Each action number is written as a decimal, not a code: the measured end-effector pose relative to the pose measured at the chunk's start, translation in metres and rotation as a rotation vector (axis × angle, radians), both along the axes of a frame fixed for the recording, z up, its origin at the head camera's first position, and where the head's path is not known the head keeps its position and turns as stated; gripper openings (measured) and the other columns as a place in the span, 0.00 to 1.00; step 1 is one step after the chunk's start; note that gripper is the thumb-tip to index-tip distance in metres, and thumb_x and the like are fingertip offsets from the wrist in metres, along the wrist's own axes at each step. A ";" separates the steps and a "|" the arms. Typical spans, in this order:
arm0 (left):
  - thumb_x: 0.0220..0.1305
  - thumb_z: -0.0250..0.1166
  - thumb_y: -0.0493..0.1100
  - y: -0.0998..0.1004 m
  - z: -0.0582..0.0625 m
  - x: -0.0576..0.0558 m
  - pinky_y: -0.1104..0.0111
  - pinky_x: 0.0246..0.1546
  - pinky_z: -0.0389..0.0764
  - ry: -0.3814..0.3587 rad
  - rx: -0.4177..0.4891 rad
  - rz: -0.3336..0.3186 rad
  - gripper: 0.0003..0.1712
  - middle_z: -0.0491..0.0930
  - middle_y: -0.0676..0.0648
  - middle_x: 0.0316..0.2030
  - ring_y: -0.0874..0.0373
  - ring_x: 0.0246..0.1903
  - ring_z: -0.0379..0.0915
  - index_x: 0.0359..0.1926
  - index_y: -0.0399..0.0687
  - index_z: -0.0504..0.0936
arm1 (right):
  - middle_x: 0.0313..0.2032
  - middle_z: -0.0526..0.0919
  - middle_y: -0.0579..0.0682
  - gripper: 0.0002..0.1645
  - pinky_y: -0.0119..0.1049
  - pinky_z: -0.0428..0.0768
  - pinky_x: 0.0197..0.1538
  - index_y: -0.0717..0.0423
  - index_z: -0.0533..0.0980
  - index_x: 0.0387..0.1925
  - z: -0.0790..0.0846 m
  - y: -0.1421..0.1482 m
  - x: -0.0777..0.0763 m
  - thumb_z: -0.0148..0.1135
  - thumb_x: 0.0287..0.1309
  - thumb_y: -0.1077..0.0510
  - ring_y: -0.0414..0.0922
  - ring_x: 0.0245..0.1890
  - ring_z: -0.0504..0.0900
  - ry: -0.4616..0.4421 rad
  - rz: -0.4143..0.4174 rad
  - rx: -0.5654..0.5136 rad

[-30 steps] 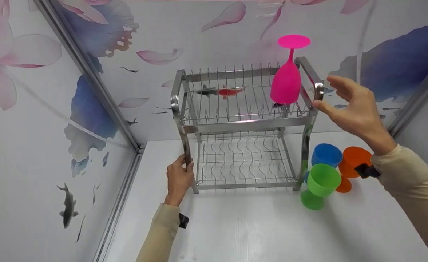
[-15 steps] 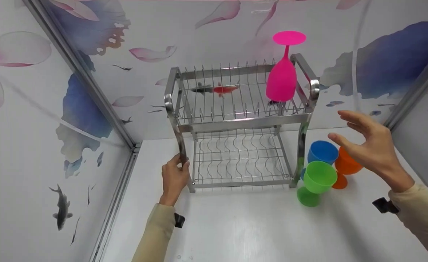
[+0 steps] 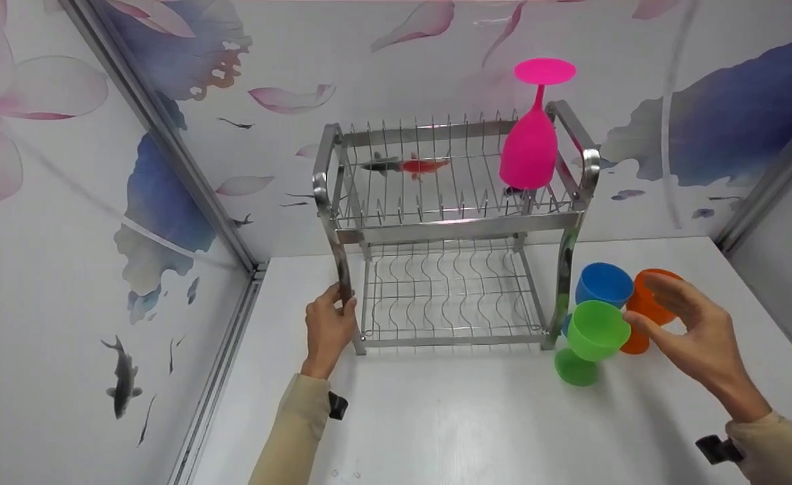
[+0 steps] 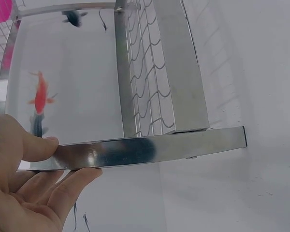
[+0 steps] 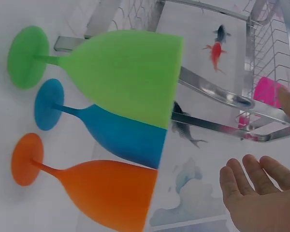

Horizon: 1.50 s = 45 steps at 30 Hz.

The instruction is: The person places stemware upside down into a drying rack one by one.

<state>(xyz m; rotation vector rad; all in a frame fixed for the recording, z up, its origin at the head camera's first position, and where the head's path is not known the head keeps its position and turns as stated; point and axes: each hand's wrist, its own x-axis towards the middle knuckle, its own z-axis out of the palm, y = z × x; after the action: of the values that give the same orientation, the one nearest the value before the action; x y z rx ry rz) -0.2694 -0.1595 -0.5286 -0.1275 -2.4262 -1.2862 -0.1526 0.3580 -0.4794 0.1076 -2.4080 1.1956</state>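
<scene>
A two-tier metal dish rack [image 3: 456, 230] stands at the back of the white table. My left hand [image 3: 328, 330] grips its front left leg, thumb on one side and fingers on the other, as the left wrist view [image 4: 34, 179] shows. On the top tier, at the right, a pink goblet [image 3: 529, 151] rests upside down. Right of the rack stand a green goblet [image 3: 598, 330], a blue goblet [image 3: 605, 284] and an orange goblet [image 5: 106, 188], all upright. Beside the green and orange ones my right hand [image 3: 699, 343] hovers with thumb and fingers spread, holding nothing.
Printed wall panels [image 3: 288, 202] enclose the table at the back and both sides. A metal frame strip [image 3: 167, 162] runs along the left corner. The rack's lower wire tier [image 3: 450, 293] bears no dishes. White tabletop [image 3: 450, 417] stretches in front of the rack.
My right hand has left the rack's upper right corner and come down toward the goblets on the right. The left hand keeps its grip on the leg. The pink goblet stays put.
</scene>
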 end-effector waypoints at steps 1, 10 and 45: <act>0.70 0.69 0.30 0.000 0.000 0.000 0.56 0.37 0.93 -0.001 0.000 0.002 0.13 0.89 0.32 0.49 0.41 0.42 0.92 0.54 0.33 0.86 | 0.67 0.80 0.59 0.41 0.08 0.69 0.60 0.59 0.74 0.72 -0.006 0.000 0.002 0.80 0.60 0.60 0.16 0.59 0.71 -0.004 -0.003 -0.012; 0.70 0.69 0.31 0.001 0.000 0.000 0.57 0.37 0.93 0.007 -0.009 0.005 0.10 0.90 0.32 0.48 0.43 0.40 0.92 0.51 0.35 0.87 | 0.65 0.78 0.56 0.47 0.08 0.71 0.58 0.61 0.69 0.75 -0.045 0.007 0.009 0.82 0.57 0.62 0.19 0.58 0.73 -0.055 -0.048 -0.077; 0.71 0.68 0.31 -0.001 0.001 0.001 0.55 0.37 0.93 -0.009 0.005 -0.011 0.09 0.89 0.31 0.48 0.42 0.40 0.92 0.50 0.34 0.87 | 0.75 0.69 0.65 0.57 0.12 0.73 0.59 0.50 0.59 0.83 -0.126 -0.019 0.001 0.81 0.60 0.52 0.28 0.64 0.71 -0.261 -0.006 -0.195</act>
<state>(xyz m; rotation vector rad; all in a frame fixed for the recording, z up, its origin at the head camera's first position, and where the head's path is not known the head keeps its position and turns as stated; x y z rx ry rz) -0.2689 -0.1602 -0.5276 -0.1349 -2.4327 -1.3000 -0.1520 0.3386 -0.6058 -0.1232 -2.4884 1.5154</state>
